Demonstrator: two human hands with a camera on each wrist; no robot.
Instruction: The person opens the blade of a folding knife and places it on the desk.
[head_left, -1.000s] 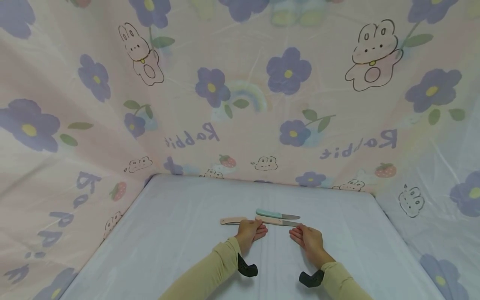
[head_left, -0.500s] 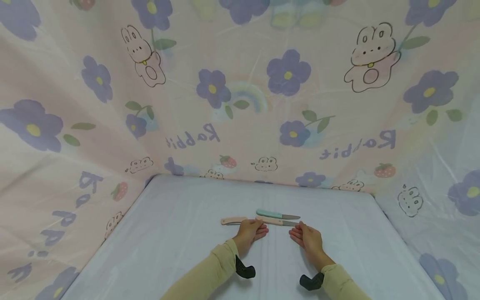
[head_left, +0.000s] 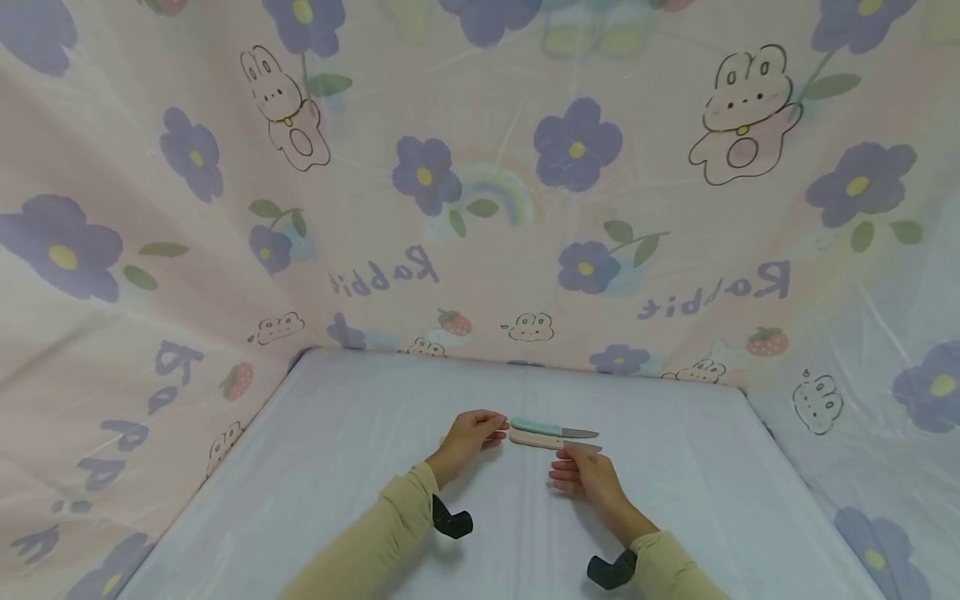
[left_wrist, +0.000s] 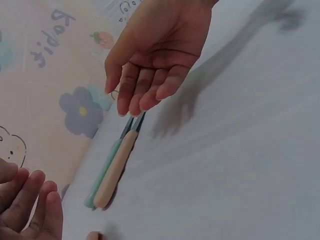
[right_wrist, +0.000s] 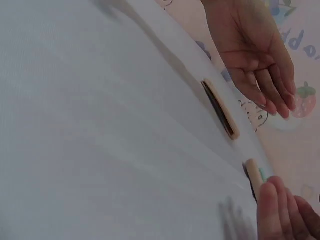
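Mint knife (head_left: 551, 430) and beige knife (head_left: 549, 442) are lying side by side on counter (head_left: 675, 450); loose-fingered left hand (head_left: 467, 442) is hovering near handles (head_left: 531, 437); relaxed right hand (head_left: 597, 485) hovering near blades (head_left: 581, 433), possibly risking cuts if dropping.

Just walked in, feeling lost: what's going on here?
A person's left hand is near the handle ends of a teal-handled knife and a peach-handled knife, the right hand by their blades. Neither seems to grip anything. The knives lie side by side on the table; a peach slotted piece lies apart.
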